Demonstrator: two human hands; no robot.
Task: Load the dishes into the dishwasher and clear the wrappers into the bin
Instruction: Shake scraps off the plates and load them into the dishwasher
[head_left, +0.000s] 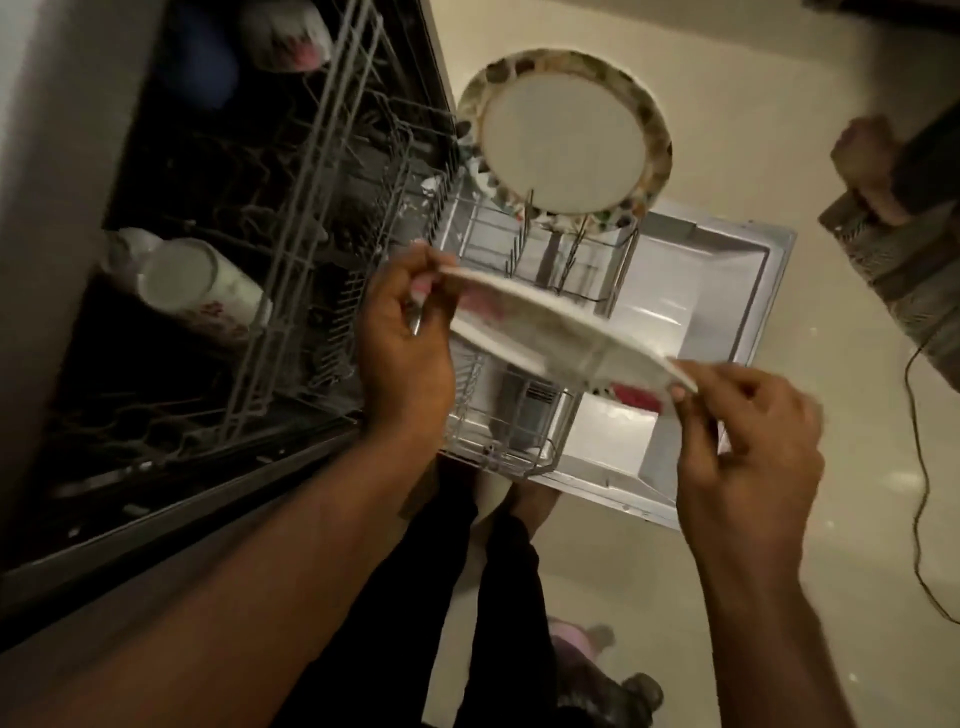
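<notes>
I hold a white plate (550, 332) edge-on over the pulled-out lower rack (498, 457) of the open dishwasher. My left hand (405, 343) pinches its left rim, my right hand (748, 441) pinches its right rim. A larger plate with a patterned rim (561, 140) stands upright in the rack's far tines. The upper rack (332, 218) carries a white floral cup lying on its side (202, 286) and another floral cup (285, 36) at the back. The picture is blurred by motion.
The open dishwasher door (717, 291) lies flat under the lower rack. My legs and a foot (530, 499) stand close to the door's near edge. Another person's foot (867, 161) rests on a woven mat (904, 270) at the right. A thin cable (919, 519) trails over the pale floor.
</notes>
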